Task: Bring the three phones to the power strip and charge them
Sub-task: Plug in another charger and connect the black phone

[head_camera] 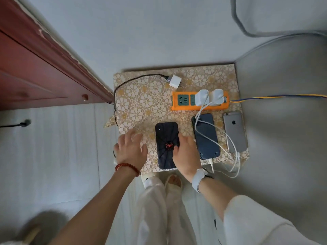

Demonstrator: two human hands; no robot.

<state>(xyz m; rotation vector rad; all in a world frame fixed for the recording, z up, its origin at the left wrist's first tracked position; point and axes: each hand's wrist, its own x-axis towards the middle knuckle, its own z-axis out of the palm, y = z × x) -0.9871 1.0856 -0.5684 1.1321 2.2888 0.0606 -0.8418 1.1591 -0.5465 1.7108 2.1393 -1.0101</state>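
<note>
Three phones lie face down on a small flower-patterned table. The black phone with a red spider is nearest me; my right hand rests on its right edge with fingers on its back. My left hand hovers just left of it, fingers spread, holding nothing. A dark blue phone and a grey phone lie to the right, each with a white cable at its near end. An orange power strip holds two white chargers. A loose white charger with a black braided cable lies behind.
A red wooden door stands at the left. A grey chair or cushion borders the table's right side. The strip's blue-yellow cord runs off right. My legs and feet are just in front of the table. A black cable end lies on the floor.
</note>
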